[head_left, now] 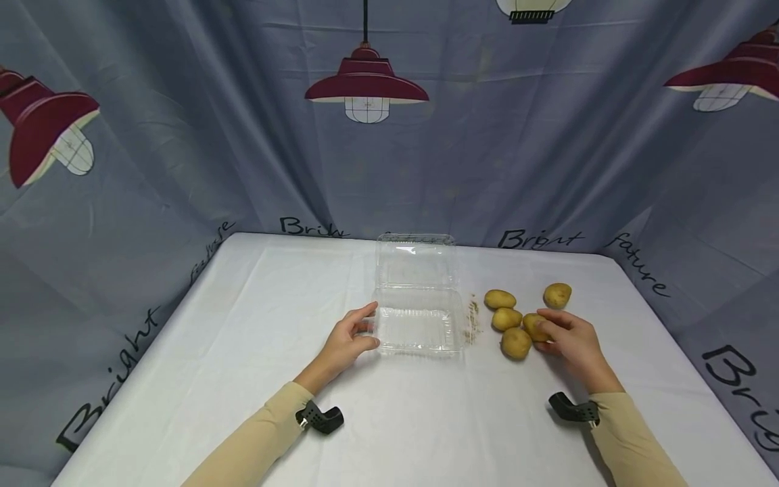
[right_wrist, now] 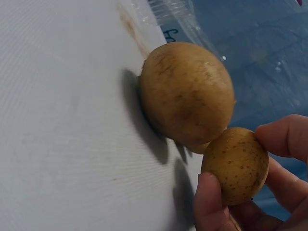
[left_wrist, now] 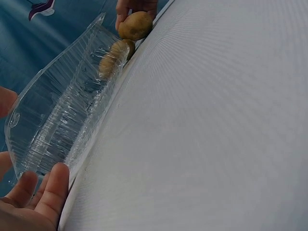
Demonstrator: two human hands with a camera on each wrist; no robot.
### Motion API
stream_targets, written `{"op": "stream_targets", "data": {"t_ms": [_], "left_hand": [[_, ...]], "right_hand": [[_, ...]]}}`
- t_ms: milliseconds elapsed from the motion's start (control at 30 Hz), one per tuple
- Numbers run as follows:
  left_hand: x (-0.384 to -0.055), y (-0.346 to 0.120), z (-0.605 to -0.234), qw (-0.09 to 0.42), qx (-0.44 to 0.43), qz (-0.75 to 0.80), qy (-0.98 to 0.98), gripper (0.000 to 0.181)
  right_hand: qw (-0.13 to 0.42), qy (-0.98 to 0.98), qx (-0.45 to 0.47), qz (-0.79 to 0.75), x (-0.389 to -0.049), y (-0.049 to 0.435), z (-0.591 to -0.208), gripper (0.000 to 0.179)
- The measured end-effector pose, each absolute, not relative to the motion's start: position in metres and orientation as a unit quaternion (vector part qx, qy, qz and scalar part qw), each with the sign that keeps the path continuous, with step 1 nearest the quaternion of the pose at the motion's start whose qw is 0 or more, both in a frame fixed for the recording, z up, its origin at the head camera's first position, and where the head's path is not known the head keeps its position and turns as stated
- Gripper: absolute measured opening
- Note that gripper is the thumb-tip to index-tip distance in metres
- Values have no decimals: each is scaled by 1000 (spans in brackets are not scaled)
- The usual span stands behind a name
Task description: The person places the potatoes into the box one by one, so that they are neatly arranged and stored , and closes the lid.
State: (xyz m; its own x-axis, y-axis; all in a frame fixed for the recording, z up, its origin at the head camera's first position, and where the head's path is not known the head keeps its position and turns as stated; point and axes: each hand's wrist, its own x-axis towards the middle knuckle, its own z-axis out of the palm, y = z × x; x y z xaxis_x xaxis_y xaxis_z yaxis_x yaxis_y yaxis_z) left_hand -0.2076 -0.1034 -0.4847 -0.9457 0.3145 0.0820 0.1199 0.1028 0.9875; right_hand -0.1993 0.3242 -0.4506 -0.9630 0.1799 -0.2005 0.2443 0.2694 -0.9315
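A clear plastic clamshell box (head_left: 418, 329) lies on the table with its lid (head_left: 416, 264) folded back away from me. My left hand (head_left: 348, 341) is at the box's left end, thumb and fingers spread and touching its rim. In the left wrist view the fingertips (left_wrist: 55, 185) rest against the box's end wall. My right hand (head_left: 571, 339) pinches a small potato (right_wrist: 236, 166) between thumb and fingers. Beside that one sits a larger round potato (head_left: 516, 343), and two more, an oval potato (head_left: 500, 299) and a middle potato (head_left: 506, 319), lie behind it.
One more potato (head_left: 556, 295) lies apart at the back right. Brown dirt crumbs (head_left: 472, 318) mark the white tablecloth (head_left: 426, 419) between box and potatoes. A grey-blue printed curtain (head_left: 274, 135) hangs behind the table.
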Motion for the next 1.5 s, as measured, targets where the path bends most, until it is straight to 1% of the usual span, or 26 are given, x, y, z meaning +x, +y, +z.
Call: {"op": "stream_targets", "data": {"t_ms": [167,300,400,600,833,1267,1500], "left_hand": [[-207,-104,-483,77,148,654,738,79],[-208,-104,-482,73,153,651,740,78],[-208,-104,-483,71,154,650,741,78],[-209,-103,-484,71,151,654,738,78],[-208,-101,-483,78,151,652,739,79],[-207,-101,-484,74,147,655,737,79],[-206,-102,-484,72,145,652,740,79]], "right_hand": [[16,787,123,-605,-198,324,-443,52],[22,794,110,-597,-202,318,-435,58],[26,806,92,-584,-208,310,-425,59],[31,812,52,-581,-222,287,-404,55],[52,812,46,-579,-236,248,-387,53],[92,809,3,-580,-255,191,-385,46],[101,804,-15,-586,-260,167,-386,44]]}}
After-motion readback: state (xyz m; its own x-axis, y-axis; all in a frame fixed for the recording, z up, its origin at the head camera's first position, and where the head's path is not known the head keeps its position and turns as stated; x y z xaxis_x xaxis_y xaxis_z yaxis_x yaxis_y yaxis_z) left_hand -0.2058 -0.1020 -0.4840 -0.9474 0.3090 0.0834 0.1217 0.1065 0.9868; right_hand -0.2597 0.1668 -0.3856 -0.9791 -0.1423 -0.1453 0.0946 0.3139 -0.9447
